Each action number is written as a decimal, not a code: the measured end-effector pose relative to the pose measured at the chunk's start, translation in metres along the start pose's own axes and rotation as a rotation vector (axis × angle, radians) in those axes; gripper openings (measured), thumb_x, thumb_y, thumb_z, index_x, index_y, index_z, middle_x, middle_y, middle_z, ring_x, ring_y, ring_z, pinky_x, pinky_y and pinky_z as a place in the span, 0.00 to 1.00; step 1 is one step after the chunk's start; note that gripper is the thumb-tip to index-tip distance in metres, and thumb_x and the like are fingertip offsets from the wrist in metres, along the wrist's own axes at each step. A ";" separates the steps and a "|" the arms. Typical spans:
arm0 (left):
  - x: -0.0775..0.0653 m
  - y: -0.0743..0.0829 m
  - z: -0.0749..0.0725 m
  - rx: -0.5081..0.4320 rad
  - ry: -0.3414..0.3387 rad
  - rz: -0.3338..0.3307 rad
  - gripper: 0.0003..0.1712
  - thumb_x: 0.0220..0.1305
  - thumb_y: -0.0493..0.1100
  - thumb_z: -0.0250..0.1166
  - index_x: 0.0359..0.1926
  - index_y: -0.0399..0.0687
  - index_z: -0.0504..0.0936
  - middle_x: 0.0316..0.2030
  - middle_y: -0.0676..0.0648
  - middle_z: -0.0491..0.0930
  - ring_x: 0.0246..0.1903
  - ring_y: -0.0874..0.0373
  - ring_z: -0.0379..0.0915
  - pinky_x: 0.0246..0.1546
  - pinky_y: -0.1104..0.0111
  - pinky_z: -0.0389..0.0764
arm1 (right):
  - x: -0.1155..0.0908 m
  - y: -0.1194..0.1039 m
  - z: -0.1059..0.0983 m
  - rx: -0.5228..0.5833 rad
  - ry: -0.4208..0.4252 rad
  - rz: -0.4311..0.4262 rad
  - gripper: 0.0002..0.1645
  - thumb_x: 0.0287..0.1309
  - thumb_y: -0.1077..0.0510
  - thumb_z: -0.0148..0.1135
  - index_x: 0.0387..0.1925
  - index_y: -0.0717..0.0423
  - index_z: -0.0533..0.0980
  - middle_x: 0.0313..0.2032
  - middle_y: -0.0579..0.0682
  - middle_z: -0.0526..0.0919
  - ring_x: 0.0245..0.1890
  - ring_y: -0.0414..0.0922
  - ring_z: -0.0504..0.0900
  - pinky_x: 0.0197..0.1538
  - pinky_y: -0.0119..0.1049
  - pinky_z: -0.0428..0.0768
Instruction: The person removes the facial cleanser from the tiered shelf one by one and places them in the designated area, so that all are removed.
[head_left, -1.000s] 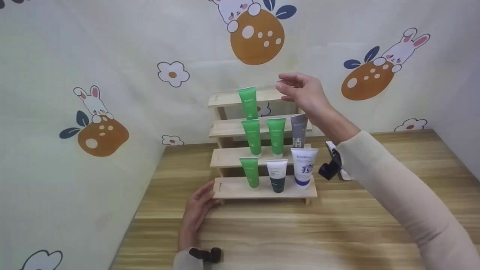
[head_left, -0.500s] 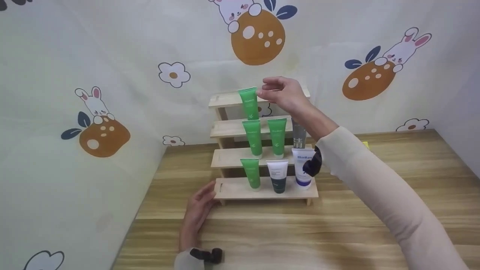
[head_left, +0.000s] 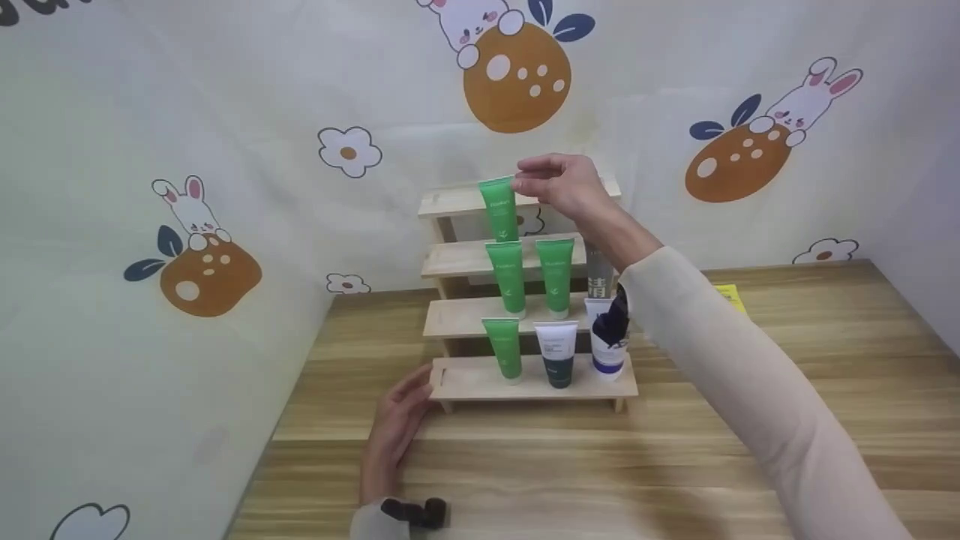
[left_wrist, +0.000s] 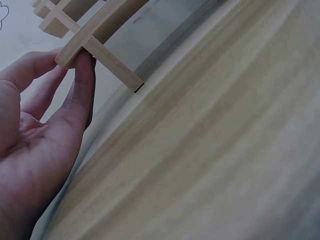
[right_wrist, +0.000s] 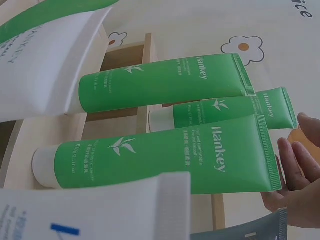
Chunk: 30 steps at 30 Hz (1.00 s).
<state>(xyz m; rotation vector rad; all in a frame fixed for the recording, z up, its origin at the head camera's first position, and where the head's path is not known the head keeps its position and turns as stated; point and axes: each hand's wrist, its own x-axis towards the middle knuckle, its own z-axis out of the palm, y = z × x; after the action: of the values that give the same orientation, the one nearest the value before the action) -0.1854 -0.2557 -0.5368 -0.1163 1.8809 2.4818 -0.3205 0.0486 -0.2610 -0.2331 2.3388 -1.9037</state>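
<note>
A light wooden tiered rack [head_left: 472, 386] stands on the table, holding several squeeze tubes upright, caps down. My left hand [head_left: 397, 420] pinches the left end of its lowest shelf; in the left wrist view, fingers and thumb close round the shelf's corner [left_wrist: 70, 57]. The right hand [head_left: 576, 189] is at the rearmost green tube [head_left: 498, 206], with loosely bent fingertips right at the right edge of its flat top end. Lower down stand two green tubes [head_left: 556, 274] and a grey tube [head_left: 598, 276]. In front are a green tube [head_left: 504, 349], a white-and-dark-green tube [head_left: 558, 352] and a white-and-blue tube [head_left: 607, 360].
The right forearm [head_left: 735, 360] and its black wrist camera [head_left: 611, 322] partly cover the grey and white-and-blue tubes. A yellow item [head_left: 729, 296] lies on the table behind the sleeve. A patterned cloth wall [head_left: 405, 90] rises close behind the rack.
My right hand has moved left from beside the top shelf to the rear green tube's upper edge, its forearm swinging left too. The left hand and the tubes have stayed in place.
</note>
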 end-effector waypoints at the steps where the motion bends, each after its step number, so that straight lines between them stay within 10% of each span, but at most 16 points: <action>1: 0.000 0.000 0.000 0.003 0.002 -0.001 0.26 0.68 0.33 0.61 0.66 0.32 0.72 0.64 0.41 0.76 0.57 0.60 0.78 0.61 0.68 0.80 | 0.001 0.000 0.001 0.005 -0.004 -0.001 0.27 0.62 0.51 0.69 0.62 0.49 0.76 0.60 0.47 0.81 0.58 0.43 0.80 0.67 0.39 0.77; 18: -0.002 0.001 -0.004 0.024 0.023 -0.009 0.27 0.68 0.33 0.62 0.66 0.31 0.71 0.61 0.43 0.77 0.57 0.60 0.78 0.61 0.68 0.80 | 0.007 -0.007 0.022 -0.061 -0.080 0.096 0.24 0.63 0.55 0.67 0.59 0.54 0.76 0.55 0.50 0.79 0.53 0.46 0.78 0.63 0.38 0.80; 30: 0.001 0.002 -0.001 0.049 0.012 -0.024 0.30 0.68 0.36 0.63 0.68 0.31 0.68 0.69 0.34 0.69 0.62 0.56 0.75 0.63 0.68 0.79 | 0.008 -0.005 0.011 -0.062 0.094 0.002 0.16 0.63 0.55 0.67 0.51 0.55 0.80 0.46 0.47 0.80 0.48 0.44 0.75 0.59 0.39 0.78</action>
<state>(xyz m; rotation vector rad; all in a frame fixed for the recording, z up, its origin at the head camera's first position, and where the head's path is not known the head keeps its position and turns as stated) -0.1861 -0.2572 -0.5351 -0.1514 1.9320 2.4231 -0.3264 0.0350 -0.2583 -0.1494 2.4592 -1.8830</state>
